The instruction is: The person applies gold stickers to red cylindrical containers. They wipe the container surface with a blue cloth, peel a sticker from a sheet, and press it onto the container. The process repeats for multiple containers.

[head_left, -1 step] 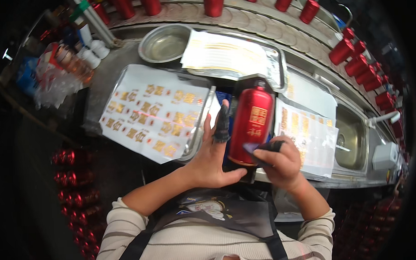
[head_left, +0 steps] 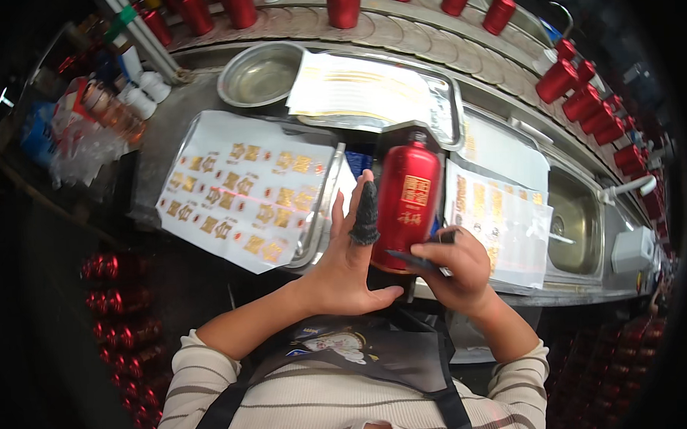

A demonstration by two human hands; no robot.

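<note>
A red bottle (head_left: 410, 174) with gold lettering lies tilted in a dark holder (head_left: 396, 137) in front of me, its neck pointing away. My left hand (head_left: 353, 267) is open along its left side, fingers stretched up and thumb out below the base. One of its fingers wears a black finger cover (head_left: 365, 214). At the bottle's lower right, my right hand (head_left: 459, 267) is closed around a small dark flat scraper (head_left: 405, 258), whose edge lies over the lower part of the bottle. Whether the edge touches the bottle I cannot tell.
To the left, a sheet of gold decals (head_left: 237, 195) covers a metal tray; more decal sheets (head_left: 495, 217) lie right, beside a sink (head_left: 575, 229). Behind are a metal bowl (head_left: 259, 75), a paper-covered tray (head_left: 445, 105) and a curved conveyor (head_left: 428, 41) carrying red bottles.
The view has shifted slightly, so the bench appears a little further left. My right hand has turned a little, and the scraper is lower and flatter near the bottle's base.
</note>
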